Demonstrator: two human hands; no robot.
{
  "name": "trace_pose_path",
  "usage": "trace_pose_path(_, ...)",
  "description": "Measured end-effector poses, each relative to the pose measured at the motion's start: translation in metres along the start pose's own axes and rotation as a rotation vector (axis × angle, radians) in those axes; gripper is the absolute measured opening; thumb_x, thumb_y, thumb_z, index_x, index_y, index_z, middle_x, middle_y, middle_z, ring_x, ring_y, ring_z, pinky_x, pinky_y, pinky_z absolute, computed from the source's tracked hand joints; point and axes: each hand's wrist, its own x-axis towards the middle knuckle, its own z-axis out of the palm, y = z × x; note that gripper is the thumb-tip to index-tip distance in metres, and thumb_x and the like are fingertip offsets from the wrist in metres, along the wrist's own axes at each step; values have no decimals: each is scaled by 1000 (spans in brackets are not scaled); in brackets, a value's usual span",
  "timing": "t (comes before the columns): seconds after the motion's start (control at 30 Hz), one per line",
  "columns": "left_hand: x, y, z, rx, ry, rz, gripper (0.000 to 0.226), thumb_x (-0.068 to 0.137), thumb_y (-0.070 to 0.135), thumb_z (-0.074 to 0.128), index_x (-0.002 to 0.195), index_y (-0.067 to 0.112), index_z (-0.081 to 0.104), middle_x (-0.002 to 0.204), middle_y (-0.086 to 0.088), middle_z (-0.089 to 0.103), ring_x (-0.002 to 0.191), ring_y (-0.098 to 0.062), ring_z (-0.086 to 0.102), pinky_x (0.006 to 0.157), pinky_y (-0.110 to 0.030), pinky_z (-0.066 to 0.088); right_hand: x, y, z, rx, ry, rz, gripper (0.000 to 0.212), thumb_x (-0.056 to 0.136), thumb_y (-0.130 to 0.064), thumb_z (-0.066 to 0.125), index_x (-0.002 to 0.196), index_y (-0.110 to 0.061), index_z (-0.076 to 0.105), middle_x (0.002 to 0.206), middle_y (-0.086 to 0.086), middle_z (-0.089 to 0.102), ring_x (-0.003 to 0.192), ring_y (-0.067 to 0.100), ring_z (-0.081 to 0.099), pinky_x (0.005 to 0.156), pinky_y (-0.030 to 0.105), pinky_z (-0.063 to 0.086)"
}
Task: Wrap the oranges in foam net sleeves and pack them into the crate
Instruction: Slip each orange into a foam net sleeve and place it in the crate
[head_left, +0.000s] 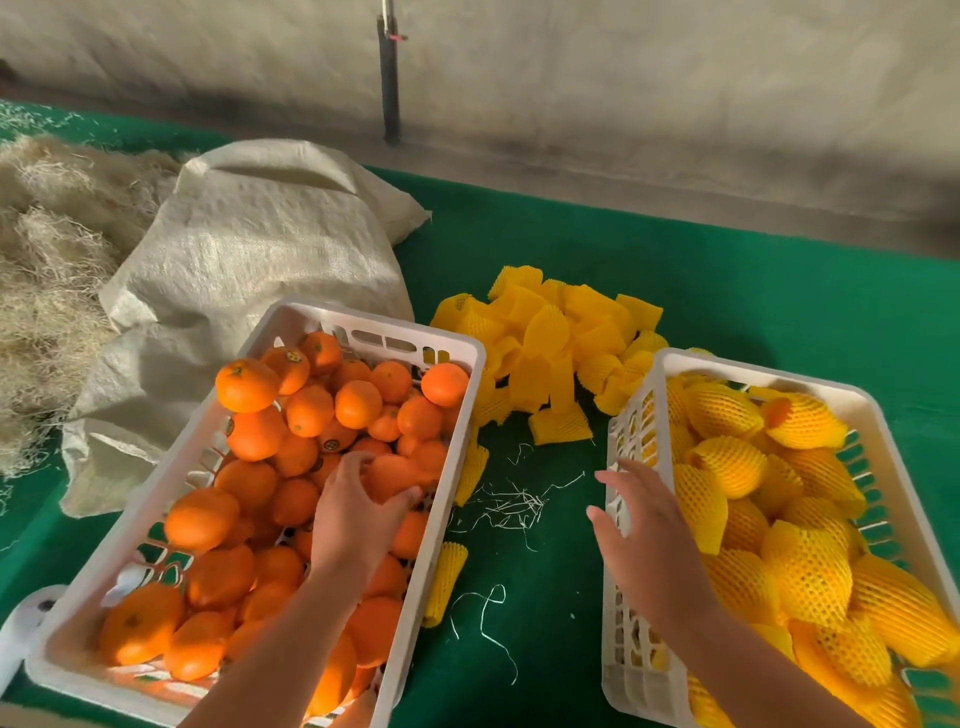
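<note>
1. Green felt table (727, 291) under two white slotted plastic crates, grey wall behind.
2. My left hand (358, 514) curls its fingers round a bare orange (389, 475) in the left crate (457, 415).
3. My right hand (644, 540) hovers spread over the right crate's (634, 415) near wall, holding nothing.
4. Right crate holds yellow-netted oranges (800, 571).
5. Loose yellow foam net sleeves (550, 343) piled between the crates, farther back.

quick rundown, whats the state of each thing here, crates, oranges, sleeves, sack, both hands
left crate: holds bare oranges
right crate: holds sleeved oranges
orange: bare, gripped in the left crate
loose sleeves: empty, piled on the green cloth between the crates
sack: slumped behind the left crate
left hand: curled round the orange
right hand: fingers spread, empty, over the right crate's near wall
</note>
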Motion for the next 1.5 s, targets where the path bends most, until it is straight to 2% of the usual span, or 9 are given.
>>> trace_pose_path(0.13,-31,26,-15,-348,-17,-8,70,68,81,78,124,60,41,118,36,51,104,-1,60,73,-17,51,56,-18,15,-50,-120,-54,41,103,-31,61,143,-25,55,157,-5,44,148,17,38,121,31,28)
trace_pose_path(0.3,-60,52,-1,-350,46,230,78,72,43,92,131,48,42,132,19,47,116,-15,58,81,-29,56,145,-37,30,-155,-225,-137,40,103,-24,60,142,-14,57,149,5,48,112,20,62,99,33,51)
trace_pose_path(0.4,-60,61,4,-304,20,376,80,71,38,91,133,40,41,137,7,47,122,-17,53,87,-14,49,196,-44,37,-251,-272,-102,46,103,-22,60,148,-17,50,160,9,34,132,29,53,106,38,46)
trace_pose_path(0.53,-55,59,12,-178,-67,540,89,72,45,90,141,44,34,149,22,36,132,2,44,92,-4,43,243,-45,46,-367,-419,-51,58,102,-20,59,156,-28,40,170,11,9,141,39,45,110,45,45)
trace_pose_path(0.7,-50,56,21,9,-92,624,85,70,60,83,139,34,41,144,15,45,115,-3,51,86,-25,51,272,-37,56,-596,-567,-65,65,101,-23,63,159,-32,36,161,17,21,137,41,48,112,49,45)
trace_pose_path(0.9,-48,55,23,96,-116,651,93,59,51,96,135,28,48,141,8,49,108,-10,57,85,-26,50,272,-18,57,-533,-383,-147,45,100,-20,60,142,-18,42,116,11,62,102,27,62,83,41,53)
trace_pose_path(1.13,-49,62,19,77,-201,592,96,56,47,100,134,30,47,144,11,47,110,-10,56,86,-24,47,188,-11,25,-46,4,-58,59,85,-40,84,111,-30,32,79,-5,56,64,7,57,53,19,42)
trace_pose_path(1.33,-57,77,8,78,-335,646,89,69,51,88,137,50,31,145,40,30,126,-4,50,100,-31,51,85,-5,-18,64,-12,49,44,82,-43,86,109,-31,53,113,-4,73,93,6,65,64,3,41)
trace_pose_path(1.5,-81,124,-2,204,-631,718,95,75,62,75,140,75,7,142,54,8,127,6,35,104,-24,39,28,-5,-53,-13,-120,-54,50,90,-39,80,132,-31,55,130,-8,71,116,11,69,83,11,52)
